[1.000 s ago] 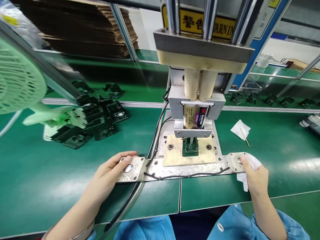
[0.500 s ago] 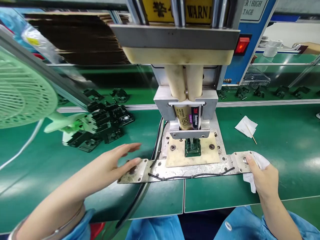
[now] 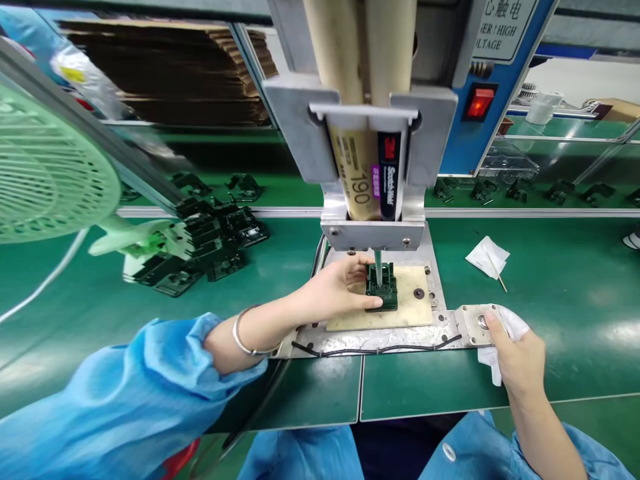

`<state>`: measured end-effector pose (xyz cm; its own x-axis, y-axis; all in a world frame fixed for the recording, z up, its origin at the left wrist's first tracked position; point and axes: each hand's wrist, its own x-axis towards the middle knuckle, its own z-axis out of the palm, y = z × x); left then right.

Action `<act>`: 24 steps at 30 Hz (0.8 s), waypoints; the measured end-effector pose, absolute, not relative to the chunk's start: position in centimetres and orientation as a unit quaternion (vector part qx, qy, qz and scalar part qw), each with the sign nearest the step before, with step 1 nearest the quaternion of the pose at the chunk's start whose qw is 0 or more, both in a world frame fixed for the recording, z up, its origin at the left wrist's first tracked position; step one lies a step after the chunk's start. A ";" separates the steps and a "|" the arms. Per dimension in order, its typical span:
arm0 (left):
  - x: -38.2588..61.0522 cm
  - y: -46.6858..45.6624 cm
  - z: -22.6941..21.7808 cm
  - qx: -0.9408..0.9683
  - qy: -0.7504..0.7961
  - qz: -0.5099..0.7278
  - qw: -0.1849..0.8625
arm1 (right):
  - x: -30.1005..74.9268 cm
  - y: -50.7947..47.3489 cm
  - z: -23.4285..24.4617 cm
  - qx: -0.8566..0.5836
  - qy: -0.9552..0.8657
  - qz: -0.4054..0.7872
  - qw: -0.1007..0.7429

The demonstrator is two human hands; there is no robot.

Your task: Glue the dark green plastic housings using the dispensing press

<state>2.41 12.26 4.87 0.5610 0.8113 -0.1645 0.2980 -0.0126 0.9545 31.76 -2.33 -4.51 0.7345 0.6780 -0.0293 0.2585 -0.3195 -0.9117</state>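
Note:
My left hand (image 3: 340, 288) grips a small dark-green electronic part (image 3: 387, 300) on a cream pad, thumb at its front and fingers behind its left side. Directly above it, the clear nozzle (image 3: 379, 267) of a glue dispenser points down into the part; whether they touch I cannot tell. The twin cartridge (image 3: 367, 175), labelled 3M Scotch-Weld, sits in a metal holder. At the right end of the metal base (image 3: 400, 339), my right hand (image 3: 520, 357) has its thumb beside a round metal button (image 3: 483, 323). A crumpled white tissue (image 3: 493, 363) is bunched in that hand.
Several dark parts (image 3: 215, 240) are piled at the left beside a green fan (image 3: 50, 173). More stand in a row along the back ledge (image 3: 560, 192). A white paper with a stick (image 3: 487, 257) lies at the right. A red switch (image 3: 481, 102) is on the blue machine.
My left hand has moved right from the base's left end onto the electronic part. The dispenser's upper press block has risen out of view. My right hand stays at the button.

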 end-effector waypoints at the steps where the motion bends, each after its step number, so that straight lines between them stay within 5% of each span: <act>1: 2.4 12.3 5.0 0.658 0.409 0.230 0.589 | 31.8 -2.4 -4.6 -0.785 -0.296 0.213 0.501; 12: 2.2 10.4 7.7 0.575 0.464 0.127 0.661 | 32.2 -2.2 -5.1 -0.774 -0.319 0.208 0.507; 16: 1.3 7.5 7.8 0.581 0.455 0.143 0.660 | 31.4 -3.5 -4.7 -0.798 -0.321 0.064 0.505; 19: 0.7 4.3 7.8 0.636 0.451 0.186 0.598 | 29.4 -6.0 -2.9 -0.742 -0.474 -0.065 0.469; 24: 0.5 0.2 7.6 0.734 0.407 0.254 0.480 | 25.2 -8.2 3.1 -0.472 -0.794 -0.015 0.382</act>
<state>0.53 0.24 7.62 0.5394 0.8419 -0.0183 0.3545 -0.2072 0.9118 25.16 -8.21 3.11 -0.2616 0.7384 0.6215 0.7618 0.5533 -0.3368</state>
